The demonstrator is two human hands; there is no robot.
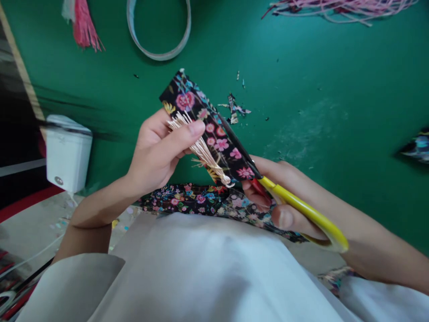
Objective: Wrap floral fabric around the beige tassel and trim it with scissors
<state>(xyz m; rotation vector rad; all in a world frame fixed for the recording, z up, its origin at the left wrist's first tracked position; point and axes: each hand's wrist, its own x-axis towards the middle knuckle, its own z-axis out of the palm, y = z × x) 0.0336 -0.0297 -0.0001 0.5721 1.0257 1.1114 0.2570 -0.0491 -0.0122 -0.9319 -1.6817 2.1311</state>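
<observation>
My left hand point(161, 147) pinches a black floral fabric piece point(217, 132) together with a cream tassel point(204, 152), thumb on top of the tassel. The tassel lies along the fabric, its knotted end pointing down and right. In my right hand point(284, 197) are scissors point(298, 208) with yellow and red handles, my thumb through the yellow loop. Their blades run along the fabric's right edge, partly hidden by it. More floral fabric point(191, 198) lies below my hands at the table's near edge.
A white box-like device point(69, 154) stands at left. Behind are a pink tassel point(85, 27), a pale ring point(161, 57) and pink cords point(345, 9). Fabric scraps point(233, 108) lie on the green table point(335, 134); another dark floral piece point(420, 145) sits at right.
</observation>
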